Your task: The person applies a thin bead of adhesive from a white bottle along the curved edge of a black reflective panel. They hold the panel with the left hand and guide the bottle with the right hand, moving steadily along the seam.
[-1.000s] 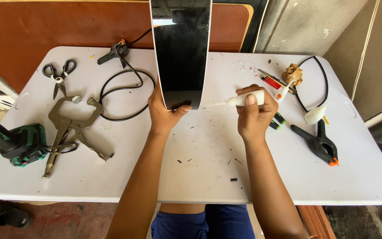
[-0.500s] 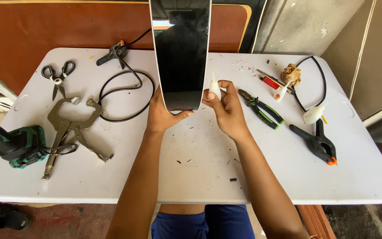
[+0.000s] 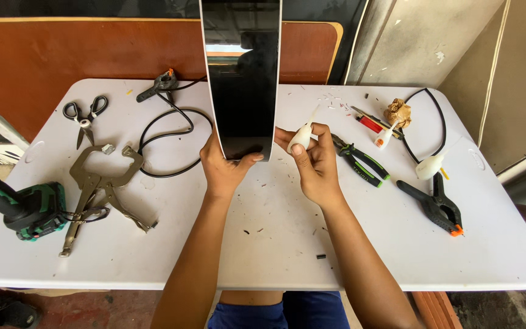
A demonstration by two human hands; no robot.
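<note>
White table point(image 3: 397, 256): left fingers point(image 3: 248, 159) pinch black panel point(image 3: 241, 91); right fingers point(image 3: 296, 149) still grip glue bottle point(image 3: 304, 131), unmoved.

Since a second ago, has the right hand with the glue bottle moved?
Yes. The right hand carried the small white bottle leftward, away from the green-handled pliers, up beside the black panel.

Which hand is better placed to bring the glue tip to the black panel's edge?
Right, most likely. The right hand holds the small white bottle, nozzle up, beside the panel. The left hand is gripping the panel's lower end, steadying it upright on the table.
</note>
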